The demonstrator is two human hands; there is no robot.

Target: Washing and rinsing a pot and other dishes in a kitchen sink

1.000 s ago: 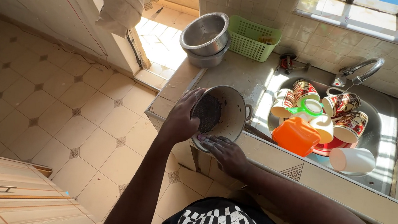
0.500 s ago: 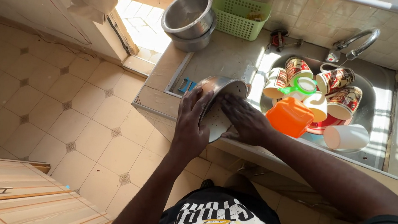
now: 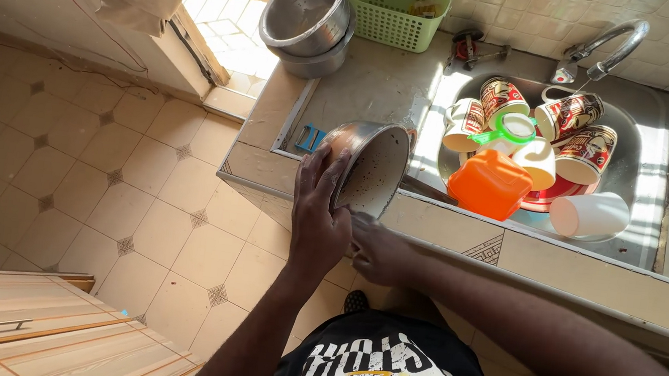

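Steel under my palm: my left hand [image 3: 321,212] is gripping the back of a metal pot [image 3: 371,167], fingers spread, tipping it on its side over the counter edge [image 3: 269,163]. My right hand [image 3: 378,251] is closing on the pot's lower rim from beneath. Just beyond, the sink [image 3: 657,126] is holding patterned mugs [image 3: 569,115], an orange container [image 3: 490,183] and a white cup [image 3: 590,215]. Stacked steel bowls [image 3: 309,15] are sitting beside a green basket [image 3: 395,8].

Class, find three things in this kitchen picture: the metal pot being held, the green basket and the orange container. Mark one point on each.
metal pot [image 3: 375,172], head view, on its inner wall.
green basket [image 3: 394,12], head view, on its front mesh wall.
orange container [image 3: 490,184], head view, on its upper side.
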